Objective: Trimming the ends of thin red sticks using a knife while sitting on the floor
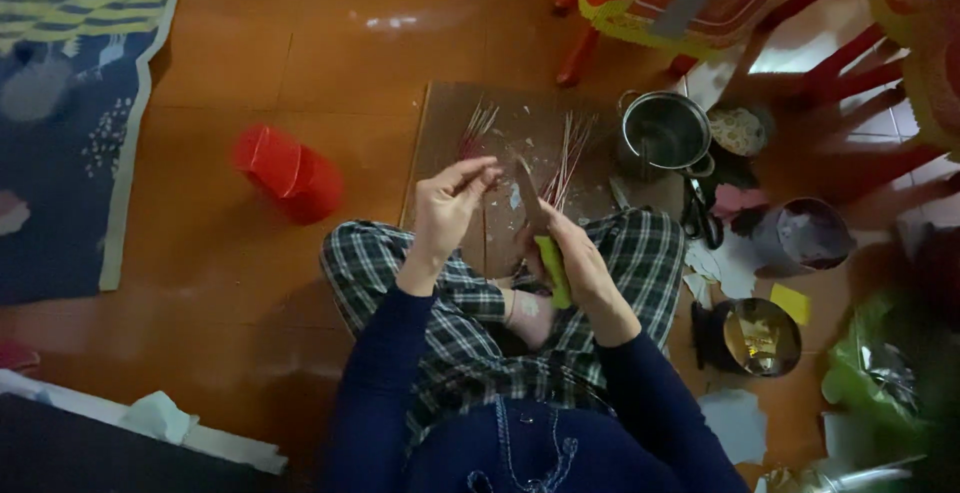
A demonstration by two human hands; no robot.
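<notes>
My right hand (578, 265) grips a knife with a yellow-green handle (552, 271), its blade (526, 191) pointing up and away from me. My left hand (448, 203) pinches a thin stick (490, 175) between thumb and fingers, just left of the blade tip. Both hands hover over my crossed legs in plaid trousers. Beyond them lies a brown cardboard sheet (520, 123) with two bunches of thin red-tipped sticks (568, 158) on it.
A red container (288, 173) lies tipped on the orange floor at left. To the right sit a steel pot (665, 131), black scissors (697, 215), a grey cup (800, 235), a dark round tin (758, 336) and paper scraps. Red stool legs (580, 53) stand behind.
</notes>
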